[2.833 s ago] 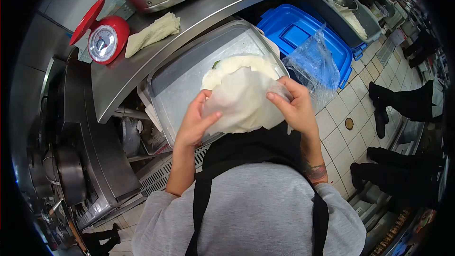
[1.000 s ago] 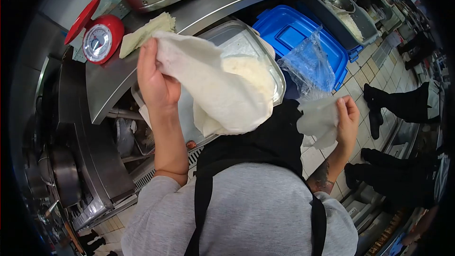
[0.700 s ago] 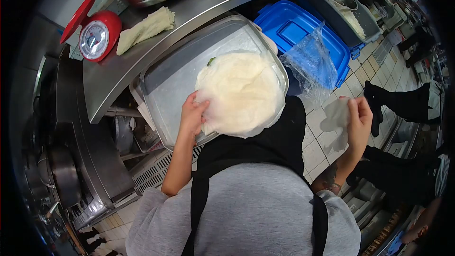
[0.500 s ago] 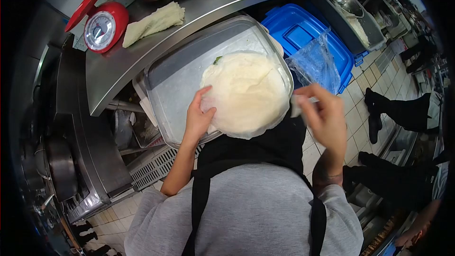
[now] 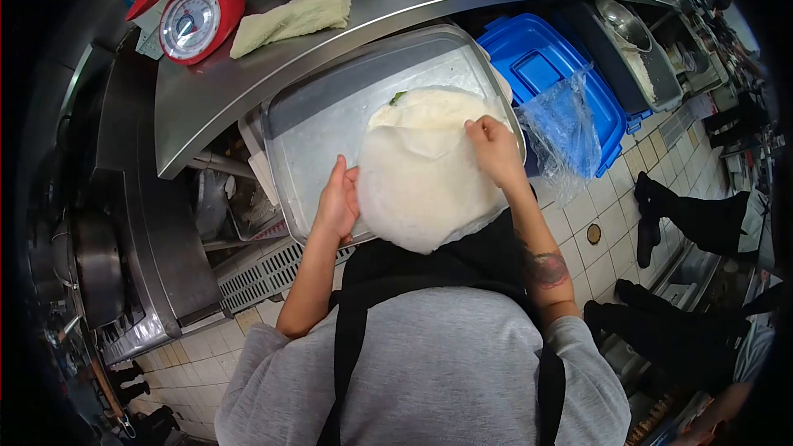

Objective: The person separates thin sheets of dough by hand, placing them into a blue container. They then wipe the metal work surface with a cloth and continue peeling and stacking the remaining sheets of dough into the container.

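A stack of thin, round, cream-white sheets, like soft wrappers, lies at the near right side of a metal tray. My right hand pinches the upper right edge of the top sheet. That whiter sheet is partly lifted, with a raised fold across it, and it covers the near part of the stack. Beside the stack's left edge is my left hand, thumb raised apart from the fingers and nothing visibly gripped. A small green bit shows at the stack's far edge.
A steel counter runs above the tray, holding a red dial scale and a folded cloth. To the right sits a blue lid with clear plastic film over it. Other people's legs stand at right.
My right hand has come in from the right of the tray and taken the top sheet's edge, lifting it. My left hand has moved off the sheet's surface to its left side.
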Action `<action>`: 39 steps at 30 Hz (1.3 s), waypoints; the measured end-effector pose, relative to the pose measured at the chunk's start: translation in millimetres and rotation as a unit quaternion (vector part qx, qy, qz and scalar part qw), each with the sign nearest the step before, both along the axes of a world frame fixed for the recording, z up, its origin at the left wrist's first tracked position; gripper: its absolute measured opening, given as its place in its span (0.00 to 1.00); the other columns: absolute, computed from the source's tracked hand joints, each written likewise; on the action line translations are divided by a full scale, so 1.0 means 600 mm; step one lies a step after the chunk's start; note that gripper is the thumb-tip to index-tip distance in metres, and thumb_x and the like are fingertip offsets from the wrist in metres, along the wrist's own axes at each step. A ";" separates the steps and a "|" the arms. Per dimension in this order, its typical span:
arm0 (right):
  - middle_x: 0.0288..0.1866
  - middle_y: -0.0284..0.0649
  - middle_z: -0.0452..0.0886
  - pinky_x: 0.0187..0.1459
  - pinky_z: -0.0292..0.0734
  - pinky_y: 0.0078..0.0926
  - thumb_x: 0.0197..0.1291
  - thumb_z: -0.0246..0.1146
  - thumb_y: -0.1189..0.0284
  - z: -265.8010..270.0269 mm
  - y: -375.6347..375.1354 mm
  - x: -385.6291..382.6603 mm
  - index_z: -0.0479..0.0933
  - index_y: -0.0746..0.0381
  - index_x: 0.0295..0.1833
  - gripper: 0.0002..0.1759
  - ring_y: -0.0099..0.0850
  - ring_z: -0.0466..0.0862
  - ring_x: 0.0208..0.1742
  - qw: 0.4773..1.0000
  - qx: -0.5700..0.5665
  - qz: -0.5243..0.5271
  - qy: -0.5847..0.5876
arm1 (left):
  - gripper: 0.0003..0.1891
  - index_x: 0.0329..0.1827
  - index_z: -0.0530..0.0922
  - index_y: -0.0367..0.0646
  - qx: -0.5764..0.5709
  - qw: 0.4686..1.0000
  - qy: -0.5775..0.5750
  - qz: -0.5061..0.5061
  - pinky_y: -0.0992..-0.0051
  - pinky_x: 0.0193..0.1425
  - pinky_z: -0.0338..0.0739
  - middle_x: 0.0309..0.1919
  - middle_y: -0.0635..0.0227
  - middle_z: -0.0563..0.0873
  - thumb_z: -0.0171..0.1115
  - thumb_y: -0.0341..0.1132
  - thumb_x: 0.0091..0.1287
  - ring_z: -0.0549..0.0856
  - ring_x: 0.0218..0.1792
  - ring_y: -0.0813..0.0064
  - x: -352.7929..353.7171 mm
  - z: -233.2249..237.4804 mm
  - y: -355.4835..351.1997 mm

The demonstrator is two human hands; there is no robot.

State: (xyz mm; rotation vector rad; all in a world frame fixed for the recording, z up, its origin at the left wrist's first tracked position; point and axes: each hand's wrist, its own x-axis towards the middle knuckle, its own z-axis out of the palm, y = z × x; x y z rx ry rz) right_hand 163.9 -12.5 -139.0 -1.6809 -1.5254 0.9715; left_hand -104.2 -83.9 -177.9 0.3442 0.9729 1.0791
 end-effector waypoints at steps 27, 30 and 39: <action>0.42 0.50 0.86 0.50 0.80 0.42 0.46 0.70 0.68 0.028 0.004 0.041 0.80 0.61 0.47 0.20 0.47 0.86 0.46 0.960 -0.083 0.119 -0.239 | 0.30 0.58 0.61 0.38 0.060 0.948 0.305 0.068 0.71 0.40 0.82 0.45 0.49 0.82 0.71 0.26 0.58 0.85 0.40 0.67 0.049 -0.019 0.001; 0.45 0.50 0.84 0.49 0.80 0.42 0.46 0.73 0.66 0.028 0.011 0.034 0.80 0.61 0.49 0.22 0.48 0.85 0.45 0.954 -0.039 0.088 -0.283 | 0.27 0.55 0.67 0.39 0.088 0.914 0.393 0.052 0.72 0.39 0.80 0.43 0.52 0.82 0.73 0.30 0.57 0.83 0.40 0.68 0.047 -0.037 0.012; 0.55 0.43 0.79 0.57 0.74 0.42 0.52 0.70 0.70 -0.032 0.123 -0.056 0.80 0.55 0.56 0.23 0.47 0.77 0.57 0.907 0.185 0.288 -0.245 | 0.15 0.53 0.76 0.44 0.223 0.829 0.507 0.074 0.70 0.39 0.76 0.30 0.60 0.85 0.63 0.25 0.62 0.83 0.31 0.69 0.060 -0.029 0.009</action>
